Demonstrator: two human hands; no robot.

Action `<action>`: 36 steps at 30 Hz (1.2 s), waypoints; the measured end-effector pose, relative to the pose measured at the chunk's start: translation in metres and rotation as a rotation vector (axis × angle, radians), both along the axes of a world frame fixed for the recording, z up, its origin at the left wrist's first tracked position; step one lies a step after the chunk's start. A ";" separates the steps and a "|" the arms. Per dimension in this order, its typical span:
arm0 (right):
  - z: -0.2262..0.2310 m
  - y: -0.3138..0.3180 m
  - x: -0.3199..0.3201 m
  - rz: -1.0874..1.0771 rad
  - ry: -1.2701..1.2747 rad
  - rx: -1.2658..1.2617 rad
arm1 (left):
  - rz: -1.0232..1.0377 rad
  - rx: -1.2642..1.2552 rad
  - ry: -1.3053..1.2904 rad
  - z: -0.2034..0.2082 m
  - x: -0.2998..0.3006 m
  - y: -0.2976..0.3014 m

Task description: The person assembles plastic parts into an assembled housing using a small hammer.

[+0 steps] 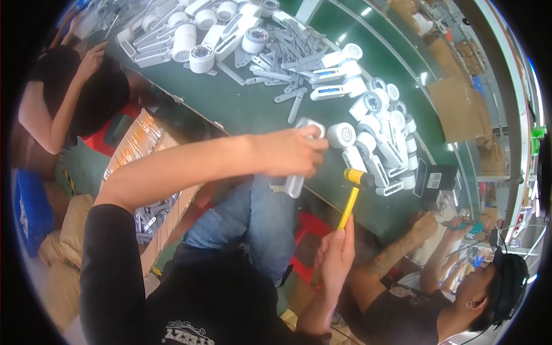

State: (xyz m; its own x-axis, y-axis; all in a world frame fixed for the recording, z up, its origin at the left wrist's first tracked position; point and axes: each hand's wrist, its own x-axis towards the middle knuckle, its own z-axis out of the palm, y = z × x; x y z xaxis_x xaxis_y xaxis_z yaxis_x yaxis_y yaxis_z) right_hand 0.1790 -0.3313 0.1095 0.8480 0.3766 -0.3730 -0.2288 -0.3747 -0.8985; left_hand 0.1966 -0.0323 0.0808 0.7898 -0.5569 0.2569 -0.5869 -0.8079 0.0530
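Note:
My left hand [294,150] reaches across from the left, its fingers wrapped round a light grey and white handle part [295,185] with a rounded top end. This part hangs over the table's near edge, above my knees, and the fingers cover its middle. In my right hand [336,253] is a small mallet [352,195], gripped by its yellow handle with the yellow and black head pointing up. Beside the mallet head and my left hand lie white hair-dryer-shaped housings [368,141] with round grilled ends.
The green table [247,106] carries a heap of flat grey strips [287,60] and more white housings [201,57]. An open cardboard box [167,230] with grey parts stands to my left. One co-worker [63,92] sits at left, another [425,299] at right. A red stool [307,241] is below.

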 end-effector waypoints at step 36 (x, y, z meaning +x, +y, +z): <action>0.019 0.086 -0.010 0.229 -0.192 -0.044 | 0.739 -0.815 -0.175 -0.075 -0.067 0.022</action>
